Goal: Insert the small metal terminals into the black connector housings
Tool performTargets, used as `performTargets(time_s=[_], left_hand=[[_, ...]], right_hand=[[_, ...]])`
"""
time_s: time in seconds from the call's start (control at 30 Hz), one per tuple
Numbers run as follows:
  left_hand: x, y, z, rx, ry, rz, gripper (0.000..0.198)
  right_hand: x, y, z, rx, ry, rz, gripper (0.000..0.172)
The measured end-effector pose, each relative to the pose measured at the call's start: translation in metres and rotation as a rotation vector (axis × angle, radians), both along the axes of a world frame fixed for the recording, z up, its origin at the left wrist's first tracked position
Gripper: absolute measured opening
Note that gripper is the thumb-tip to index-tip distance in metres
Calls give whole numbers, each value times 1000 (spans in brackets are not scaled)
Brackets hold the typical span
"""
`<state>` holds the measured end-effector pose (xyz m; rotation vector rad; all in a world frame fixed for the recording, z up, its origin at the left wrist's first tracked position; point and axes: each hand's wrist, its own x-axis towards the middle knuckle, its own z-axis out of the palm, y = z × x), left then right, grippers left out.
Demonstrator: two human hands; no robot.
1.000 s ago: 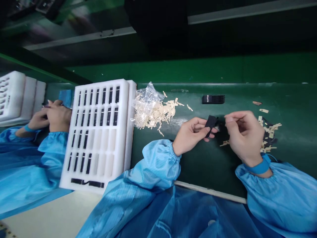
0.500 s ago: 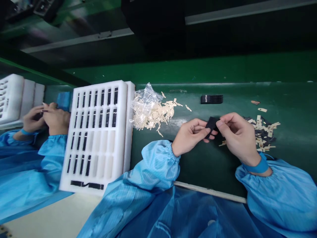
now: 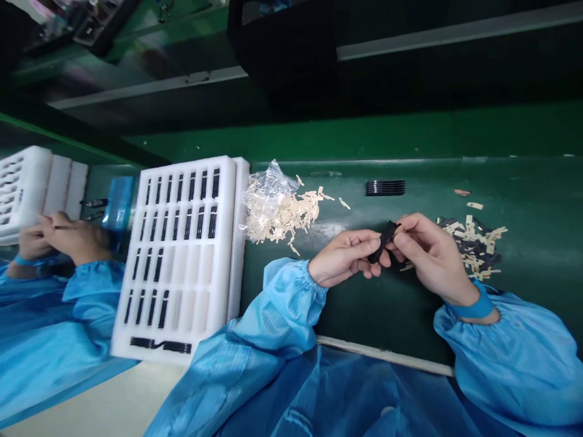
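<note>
My left hand [image 3: 347, 256] grips a small dark strip-like part [image 3: 385, 240] between thumb and fingers, tilted with its upper end to the right. My right hand [image 3: 430, 252] is closed in a pinch at that upper end; whether it also holds some tiny piece, I cannot make out. Behind my hands lies a neat row of black strips [image 3: 385, 187] with pale marks. To the right of my right hand is a loose heap of cream and black pieces [image 3: 476, 246].
Left of my hands, a plastic bag [image 3: 273, 188] lies over a heap of cream tabs [image 3: 291, 215]. Beyond it is a white foam tray [image 3: 182, 328] with black strips in many slots. A co-worker's hands [image 3: 75, 237] are at the far left, near a blue block [image 3: 119, 203].
The dark part has turned from showing its broad face to a narrower side. My left hand has shifted slightly left and down. The co-worker's hands have moved left.
</note>
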<state>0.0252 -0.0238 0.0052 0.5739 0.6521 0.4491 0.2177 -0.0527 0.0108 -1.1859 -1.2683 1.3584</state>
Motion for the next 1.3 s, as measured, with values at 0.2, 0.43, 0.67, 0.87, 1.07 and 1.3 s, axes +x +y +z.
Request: performTargets(time_s=[0.2, 0.43, 0.67, 0.87, 1.07, 1.3], left_hand=[[-1, 0, -4, 23, 23, -24, 40], [-5, 3, -1, 10, 34, -11, 40], [-4, 2, 0, 5, 36, -23, 42], [-3, 2, -2, 22, 51, -37, 45], [-2, 2, -1, 21, 81, -18, 45], [-3, 3, -1, 14, 58, -7, 41]], right_hand=[[-1, 0, 3, -6, 1, 44, 22], [11, 6, 0, 148, -139, -218, 16], [7, 5, 1, 226, -152, -227, 5], [6, 4, 0, 236, -210, -224, 8], [9, 4, 2, 233, -248, -221, 14], [10, 4, -1, 171, -245, -222, 11]])
